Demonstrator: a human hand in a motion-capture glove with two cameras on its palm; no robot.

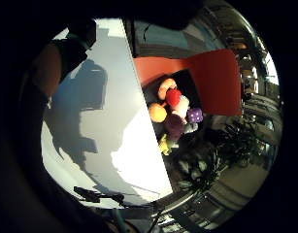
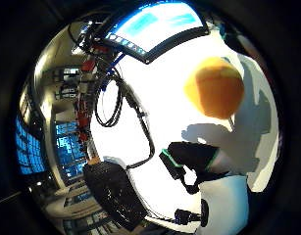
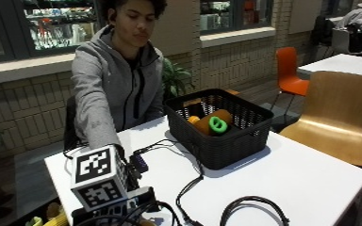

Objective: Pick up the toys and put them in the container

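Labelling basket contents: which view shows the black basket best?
Outside view: the black basket stands whole on the white table, with an orange toy and a green toy inside. Neither palm view clearly shows it.

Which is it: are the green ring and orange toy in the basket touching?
Touching: the outside view shows the green ring lying against the orange toy.

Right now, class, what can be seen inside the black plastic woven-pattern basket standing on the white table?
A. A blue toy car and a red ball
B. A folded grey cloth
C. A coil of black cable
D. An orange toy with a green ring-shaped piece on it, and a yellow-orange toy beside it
D: in the outside view, the black plastic basket holds an orange toy with a green ring-shaped piece, and a yellow-orange toy beside it.
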